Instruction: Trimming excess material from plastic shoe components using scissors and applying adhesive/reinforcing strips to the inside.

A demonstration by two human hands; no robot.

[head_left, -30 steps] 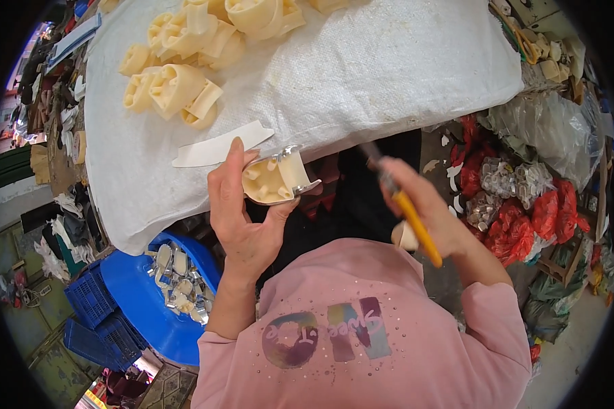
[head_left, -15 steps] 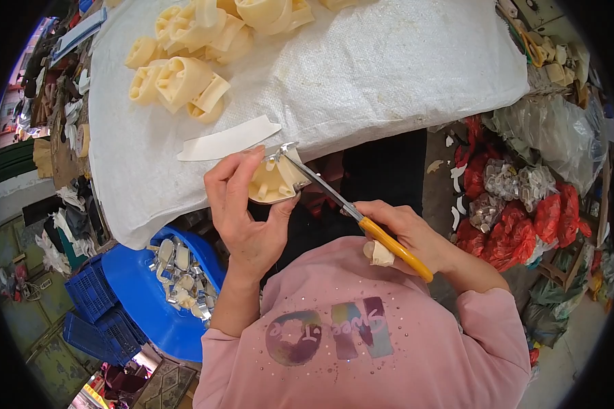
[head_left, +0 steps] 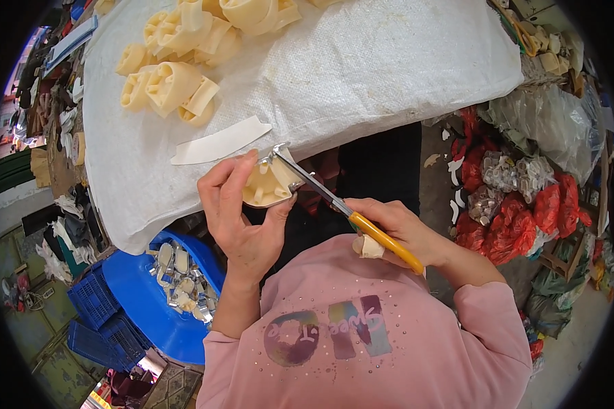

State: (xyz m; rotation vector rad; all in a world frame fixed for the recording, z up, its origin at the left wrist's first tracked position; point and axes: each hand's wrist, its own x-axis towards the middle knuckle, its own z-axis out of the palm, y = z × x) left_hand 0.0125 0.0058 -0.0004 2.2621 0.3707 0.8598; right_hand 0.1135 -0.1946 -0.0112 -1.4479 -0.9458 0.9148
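Note:
My left hand point(head_left: 242, 211) grips a hollow cream moulded piece point(head_left: 266, 185) that looks like a shoe heel, its ribbed inside facing up and silver material along its edge. Fingers and thumb close on it from the left and below. My right hand point(head_left: 399, 228) is wrapped round the yellow handle of a pair of long-nosed pliers point(head_left: 331, 199). The tip of the pliers touches the silver edge at the top of the piece. A whitish wrapped lump point(head_left: 368, 247) shows beneath my right fingers; I cannot tell what it is. A pale curved strip point(head_left: 222, 142) lies just beyond my left hand.
Several cream moulded pieces point(head_left: 174, 87) are piled on the white woven sheet point(head_left: 361, 61) covering the table. At lower left, a blue tub point(head_left: 140, 300) holds silver-covered pieces point(head_left: 183, 279) beside blue crates point(head_left: 95, 300). Red bags point(head_left: 508, 232) and clear plastic lie at right.
The view has shifted slightly, so the table things sit a little further left. Both hands keep their grips, and the pliers' tip stays at the piece's silver edge.

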